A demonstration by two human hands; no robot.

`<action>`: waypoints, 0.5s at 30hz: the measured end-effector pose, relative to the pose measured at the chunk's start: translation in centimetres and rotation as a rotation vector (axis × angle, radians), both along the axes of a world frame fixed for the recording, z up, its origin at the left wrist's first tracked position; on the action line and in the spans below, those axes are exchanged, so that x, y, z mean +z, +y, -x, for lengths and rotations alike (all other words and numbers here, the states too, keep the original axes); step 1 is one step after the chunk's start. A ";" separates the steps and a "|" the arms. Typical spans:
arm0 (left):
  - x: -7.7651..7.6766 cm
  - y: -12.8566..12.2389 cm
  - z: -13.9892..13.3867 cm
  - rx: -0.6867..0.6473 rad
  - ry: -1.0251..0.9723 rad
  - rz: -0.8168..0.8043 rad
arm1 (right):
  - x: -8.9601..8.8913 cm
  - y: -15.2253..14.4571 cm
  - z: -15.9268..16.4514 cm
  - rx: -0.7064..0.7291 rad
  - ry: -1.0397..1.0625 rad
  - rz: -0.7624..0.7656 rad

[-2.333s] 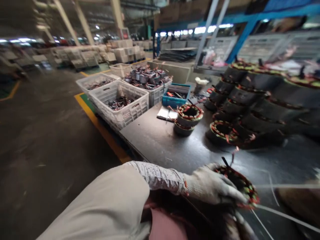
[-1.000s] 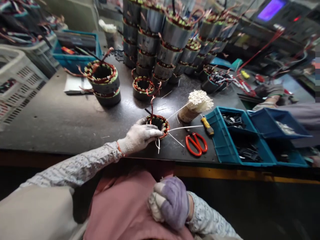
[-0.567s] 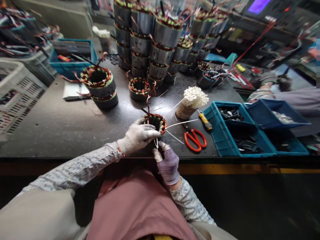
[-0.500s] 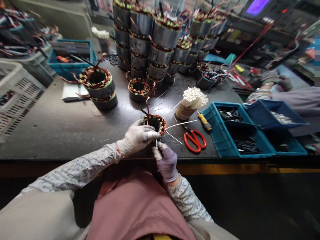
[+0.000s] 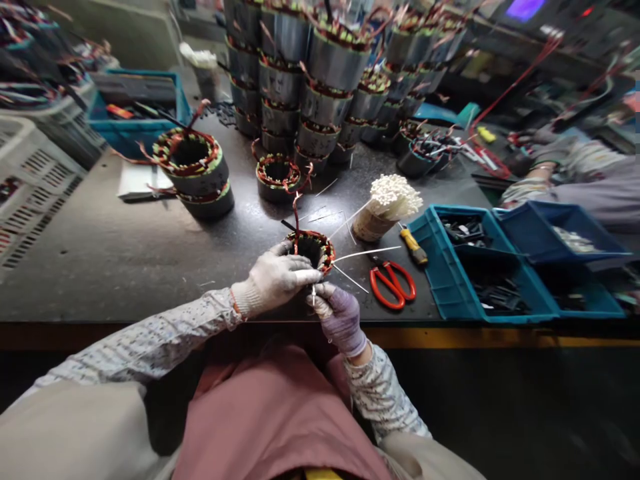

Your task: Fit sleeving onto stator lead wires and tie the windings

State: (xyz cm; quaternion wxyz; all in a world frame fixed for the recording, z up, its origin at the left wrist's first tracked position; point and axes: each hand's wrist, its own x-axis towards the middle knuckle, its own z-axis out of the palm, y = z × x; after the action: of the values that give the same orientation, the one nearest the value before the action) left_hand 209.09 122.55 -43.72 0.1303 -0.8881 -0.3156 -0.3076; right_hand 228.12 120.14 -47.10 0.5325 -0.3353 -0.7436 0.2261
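Observation:
My left hand, in a whitish glove, is closed around the near left side of a wound motor stator near the table's front edge. Its fingers lie over the rim. My right hand, in a purple glove with pale fingertips, pinches a thin white cable tie at the stator's near side. Other white cable ties stick out from the stator to the right. A red-brown lead stands up from its far side. The gloves hide the stator's near wall.
Red-handled scissors, a yellow-handled screwdriver and a holder of white cable ties lie to the right, beside blue bins. Stacked stators rise behind. White crates stand left. A co-worker's gloved hand is at far right.
The view has shifted slightly. My right hand has moved a little to the right, still pinching the cable tie. My left hand stays on the stator.

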 end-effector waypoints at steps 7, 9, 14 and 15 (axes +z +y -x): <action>0.6 -0.2 -0.2 0.024 0.046 -0.005 | -1.3 1.3 0.6 -0.155 -0.155 -0.083; 0.7 -0.1 -0.2 0.022 0.051 0.017 | -1.2 1.3 0.5 -0.205 -0.204 -0.249; 0.7 -0.2 -0.2 0.071 0.070 0.137 | 1.7 1.1 -0.3 -0.312 -0.518 -0.608; 0.6 -0.2 -0.2 0.095 0.075 0.158 | 2.3 0.9 -0.7 -0.305 -0.560 -0.659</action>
State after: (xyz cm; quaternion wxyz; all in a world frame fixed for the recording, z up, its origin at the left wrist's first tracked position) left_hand 209.27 122.30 -43.08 0.0859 -0.8905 -0.3758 -0.2415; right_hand 228.86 121.05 -44.80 0.4163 -0.3019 -0.8334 -0.2025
